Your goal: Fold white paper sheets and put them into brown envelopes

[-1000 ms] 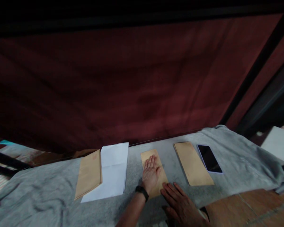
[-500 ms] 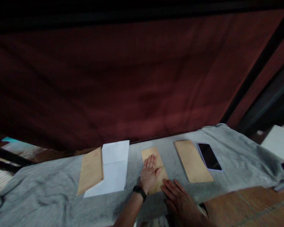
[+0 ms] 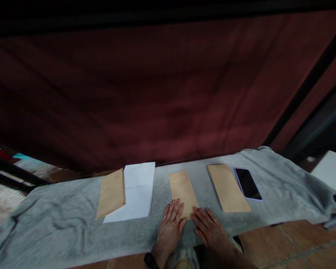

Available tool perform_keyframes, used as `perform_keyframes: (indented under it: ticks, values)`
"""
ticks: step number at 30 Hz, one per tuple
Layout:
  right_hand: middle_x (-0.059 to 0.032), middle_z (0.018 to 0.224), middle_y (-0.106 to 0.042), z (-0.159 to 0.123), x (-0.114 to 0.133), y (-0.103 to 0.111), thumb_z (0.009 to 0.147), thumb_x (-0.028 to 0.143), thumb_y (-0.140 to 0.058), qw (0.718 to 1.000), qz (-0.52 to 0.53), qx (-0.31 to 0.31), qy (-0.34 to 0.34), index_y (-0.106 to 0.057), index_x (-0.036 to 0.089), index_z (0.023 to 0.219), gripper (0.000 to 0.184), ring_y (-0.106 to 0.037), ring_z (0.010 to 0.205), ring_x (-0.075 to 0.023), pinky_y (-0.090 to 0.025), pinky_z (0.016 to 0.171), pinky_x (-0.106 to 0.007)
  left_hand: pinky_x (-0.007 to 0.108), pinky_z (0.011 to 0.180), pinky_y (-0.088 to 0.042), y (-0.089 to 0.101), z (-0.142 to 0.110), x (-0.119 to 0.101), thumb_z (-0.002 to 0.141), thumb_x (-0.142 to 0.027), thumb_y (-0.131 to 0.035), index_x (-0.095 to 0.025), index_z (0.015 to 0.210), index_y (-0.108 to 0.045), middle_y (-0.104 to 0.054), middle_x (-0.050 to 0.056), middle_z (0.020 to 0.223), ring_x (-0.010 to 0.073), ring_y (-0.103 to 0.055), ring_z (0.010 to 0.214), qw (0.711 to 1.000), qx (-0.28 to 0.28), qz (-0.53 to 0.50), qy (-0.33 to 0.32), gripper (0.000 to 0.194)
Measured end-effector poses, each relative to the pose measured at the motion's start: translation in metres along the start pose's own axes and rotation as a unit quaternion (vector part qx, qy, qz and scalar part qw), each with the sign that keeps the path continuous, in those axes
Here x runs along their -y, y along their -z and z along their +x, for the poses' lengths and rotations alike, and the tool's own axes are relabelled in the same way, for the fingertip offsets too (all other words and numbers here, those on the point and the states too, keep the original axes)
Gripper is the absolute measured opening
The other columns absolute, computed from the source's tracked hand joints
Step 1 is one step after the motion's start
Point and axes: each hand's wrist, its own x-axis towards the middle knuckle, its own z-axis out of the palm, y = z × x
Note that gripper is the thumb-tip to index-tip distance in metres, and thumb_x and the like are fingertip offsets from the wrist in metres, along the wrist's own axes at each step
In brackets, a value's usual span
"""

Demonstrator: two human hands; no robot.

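A brown paper envelope (image 3: 184, 188) lies flat on the grey cloth in front of me. My left hand (image 3: 169, 224) rests at its lower left edge, palm down with the fingers stretched out. On the lower right corner lie the fingertips of my right hand (image 3: 208, 228), also flat and extended. Neither hand grips anything. Right of them lies a stack of brown envelopes (image 3: 228, 188). To the left, more brown envelopes (image 3: 111, 194) overlap a stack of white paper sheets (image 3: 138, 190) that shows a crease across it.
A phone (image 3: 248, 184) with a pale purple case lies beside the right envelope stack. Grey cloth (image 3: 58, 220) covers the long surface, wrinkled at the left. Behind it hangs a dark red fabric panel (image 3: 168, 93). Brown floor tiles (image 3: 282, 246) show at the lower right.
My left hand has slid down from the middle of the envelope toward me, to its lower left edge. My right hand stays at the lower right corner. The view has shifted slightly.
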Motion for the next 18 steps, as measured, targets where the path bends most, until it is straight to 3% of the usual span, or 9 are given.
perform_keyframes:
  ticks: [4,8,13,18]
  values:
    - [-0.0057,0.153,-0.05,0.003,0.0,0.001,0.102,0.028,-0.046,1.0,0.027,0.005,-0.013,-0.044,0.027,0.151,0.049,-0.049,0.139,-0.0219,-0.037,0.117,-0.046,0.042,0.118,-0.042,0.022,-0.019,-0.007,0.101,-0.036,-0.05,-0.033,0.158,-0.023,-0.034,0.0,0.163,0.0194,-0.036,0.147,0.994,0.054,-0.033,-0.087,0.063]
    - [-0.0074,0.148,-0.055,0.022,0.008,0.0,0.105,0.029,-0.039,0.997,0.043,-0.003,-0.066,-0.051,0.021,0.146,0.044,-0.051,0.137,-0.02,-0.039,0.117,-0.044,0.042,0.118,-0.041,0.028,-0.024,-0.009,0.1,-0.039,-0.052,-0.029,0.158,-0.025,-0.033,0.001,0.163,0.0201,-0.035,0.148,0.993,0.067,-0.028,-0.098,0.065]
    - [-0.0089,0.158,-0.042,0.043,0.024,-0.014,0.106,0.037,-0.038,0.999,0.008,-0.006,-0.045,-0.038,0.017,0.154,0.052,-0.04,0.145,-0.0206,-0.036,0.119,-0.043,0.041,0.118,-0.042,0.023,-0.024,-0.009,0.097,-0.038,-0.057,-0.023,0.156,-0.03,-0.035,0.005,0.162,0.0204,-0.036,0.148,0.993,0.056,-0.02,-0.102,0.066]
    - [-0.0114,0.158,-0.041,0.032,0.023,-0.024,0.104,0.042,-0.041,0.995,-0.043,-0.048,-0.07,-0.027,0.014,0.158,0.062,-0.039,0.145,-0.0229,-0.03,0.122,-0.043,0.04,0.118,-0.042,0.025,-0.027,-0.01,0.098,-0.039,-0.055,-0.023,0.157,-0.027,-0.036,0.005,0.161,0.0196,-0.036,0.148,0.994,0.046,-0.015,-0.096,0.067]
